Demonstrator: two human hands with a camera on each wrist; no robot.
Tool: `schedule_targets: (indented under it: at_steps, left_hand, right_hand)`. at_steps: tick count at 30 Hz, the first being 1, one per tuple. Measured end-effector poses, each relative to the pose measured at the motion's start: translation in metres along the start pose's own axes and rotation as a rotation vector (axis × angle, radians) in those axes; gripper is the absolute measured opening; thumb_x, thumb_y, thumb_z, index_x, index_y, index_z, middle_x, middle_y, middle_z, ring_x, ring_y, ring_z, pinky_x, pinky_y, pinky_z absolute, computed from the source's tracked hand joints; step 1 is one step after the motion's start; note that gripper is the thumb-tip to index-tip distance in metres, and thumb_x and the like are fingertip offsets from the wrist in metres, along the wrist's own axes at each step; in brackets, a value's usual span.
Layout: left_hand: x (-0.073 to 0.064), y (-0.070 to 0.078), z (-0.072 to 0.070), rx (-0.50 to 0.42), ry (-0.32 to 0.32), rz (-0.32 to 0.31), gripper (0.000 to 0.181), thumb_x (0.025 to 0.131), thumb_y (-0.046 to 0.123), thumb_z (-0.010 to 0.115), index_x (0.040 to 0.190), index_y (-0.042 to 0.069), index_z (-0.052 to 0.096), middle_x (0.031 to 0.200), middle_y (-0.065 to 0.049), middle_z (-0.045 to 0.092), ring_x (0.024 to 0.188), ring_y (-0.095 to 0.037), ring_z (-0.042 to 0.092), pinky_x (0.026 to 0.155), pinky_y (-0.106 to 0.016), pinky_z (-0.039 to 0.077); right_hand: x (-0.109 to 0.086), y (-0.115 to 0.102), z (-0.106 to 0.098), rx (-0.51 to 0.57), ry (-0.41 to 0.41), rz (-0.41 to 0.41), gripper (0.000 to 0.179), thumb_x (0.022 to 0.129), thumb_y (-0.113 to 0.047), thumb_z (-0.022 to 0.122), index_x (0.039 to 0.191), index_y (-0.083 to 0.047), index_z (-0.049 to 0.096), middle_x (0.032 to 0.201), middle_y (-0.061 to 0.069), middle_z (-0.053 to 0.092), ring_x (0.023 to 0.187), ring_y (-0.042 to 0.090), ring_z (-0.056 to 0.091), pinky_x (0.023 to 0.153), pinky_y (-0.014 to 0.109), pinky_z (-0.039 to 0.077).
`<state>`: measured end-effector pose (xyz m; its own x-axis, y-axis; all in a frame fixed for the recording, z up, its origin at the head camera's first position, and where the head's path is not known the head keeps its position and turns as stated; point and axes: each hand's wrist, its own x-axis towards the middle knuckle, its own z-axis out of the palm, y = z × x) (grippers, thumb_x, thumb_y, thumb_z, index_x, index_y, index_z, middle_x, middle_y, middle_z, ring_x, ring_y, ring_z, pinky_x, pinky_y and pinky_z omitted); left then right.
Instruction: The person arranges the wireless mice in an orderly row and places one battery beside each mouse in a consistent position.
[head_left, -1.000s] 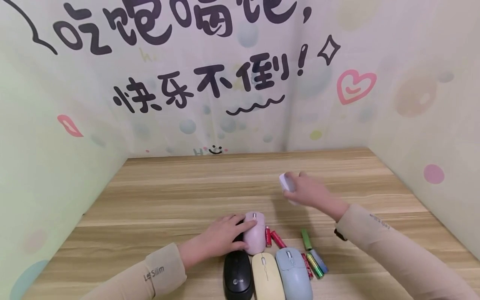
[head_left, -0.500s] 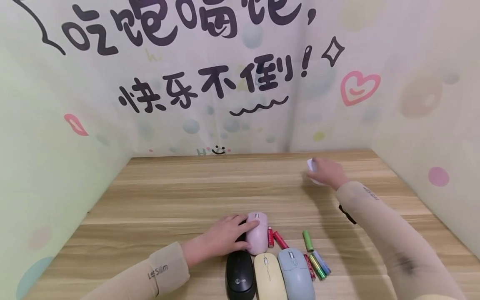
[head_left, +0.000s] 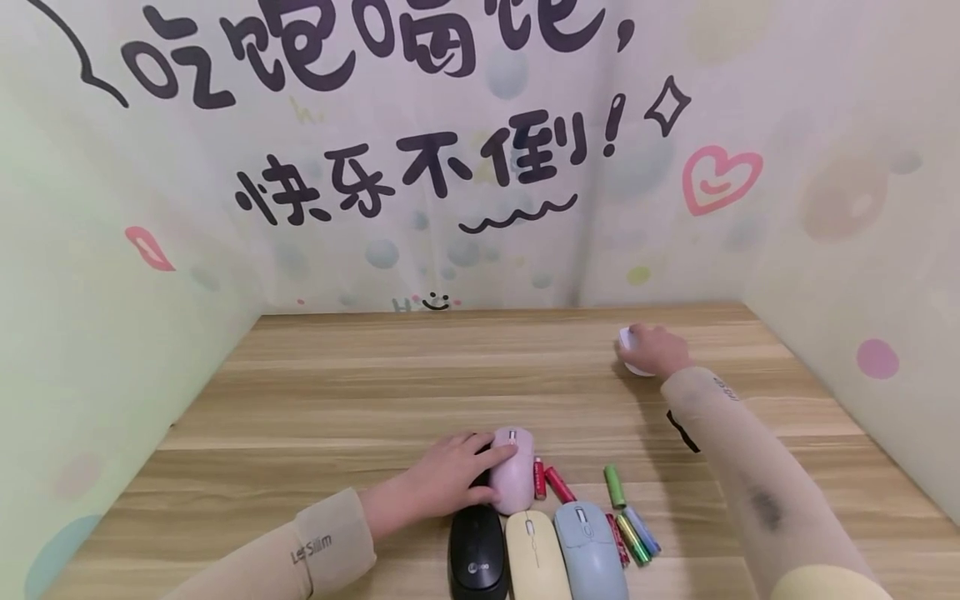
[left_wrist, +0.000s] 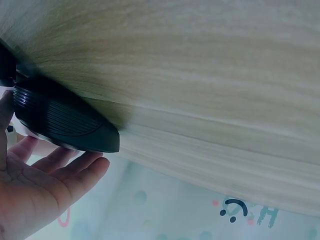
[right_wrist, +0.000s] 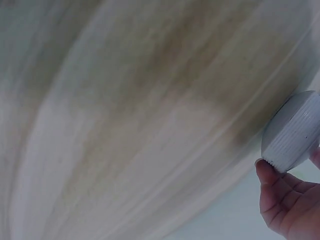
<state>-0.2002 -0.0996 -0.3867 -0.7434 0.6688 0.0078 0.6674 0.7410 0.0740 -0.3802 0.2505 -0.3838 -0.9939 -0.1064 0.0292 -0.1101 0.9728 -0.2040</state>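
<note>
At the far right of the table, my right hand [head_left: 658,350] grips a white mouse [head_left: 626,338]. The right wrist view shows fingertips against the ribbed side of this white mouse [right_wrist: 295,132]. My left hand [head_left: 446,475] rests with extended fingers over a black mouse [left_wrist: 60,112] and the pink mouse [head_left: 513,487] beside it. In the head view that hand mostly covers this black mouse. Just nearer stand another black mouse [head_left: 477,554], a yellow mouse [head_left: 537,554] and a blue mouse [head_left: 592,550], side by side.
Right of the mice lie loose batteries: red batteries [head_left: 560,484], a green battery [head_left: 615,486], a gold-green battery [head_left: 634,540] and a blue battery [head_left: 642,532]. The wooden table [head_left: 375,367] ends at a printed backdrop [head_left: 330,258] behind and at both sides.
My right hand has carried the white mouse rightward and farther back, then down slightly toward the table. My left hand stays on the black and pink mice.
</note>
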Motion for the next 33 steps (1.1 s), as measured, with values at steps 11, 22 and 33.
schedule_targets:
  at_steps: [11, 22, 33]
  left_hand:
    - [-0.003, 0.001, 0.001, 0.007, -0.009, -0.013, 0.059, 0.085, 0.047, 0.057, 0.138, 0.026, 0.041, 0.136, -0.011, 0.046, 0.121, -0.03, 0.046, 0.096, -0.047, 0.038]
    - [-0.003, -0.001, 0.001, 0.002, 0.006, -0.006, 0.059, 0.085, 0.046, 0.058, 0.138, 0.026, 0.042, 0.135, -0.011, 0.046, 0.12, -0.03, 0.047, 0.096, -0.047, 0.038]
    - [-0.001, -0.001, 0.0, -0.016, 0.012, 0.011, 0.058, 0.085, 0.043, 0.059, 0.137, 0.023, 0.043, 0.134, -0.013, 0.047, 0.118, -0.032, 0.047, 0.096, -0.045, 0.038]
  right_hand:
    - [0.005, 0.001, 0.007, 0.005, -0.049, 0.013, 0.065, 0.08, -0.039, 0.048, 0.129, 0.003, 0.043, 0.108, 0.029, 0.053, 0.086, 0.036, 0.051, 0.064, 0.043, 0.042]
    - [0.003, -0.004, 0.005, 0.009, -0.082, 0.032, 0.064, 0.083, -0.037, 0.046, 0.132, 0.004, 0.038, 0.11, 0.031, 0.049, 0.089, 0.038, 0.05, 0.066, 0.046, 0.043]
    - [-0.001, -0.014, -0.025, 0.086, -0.225, 0.035, 0.083, 0.089, -0.049, 0.043, 0.141, 0.01, 0.014, 0.133, 0.04, 0.031, 0.116, 0.05, 0.04, 0.09, 0.053, 0.037]
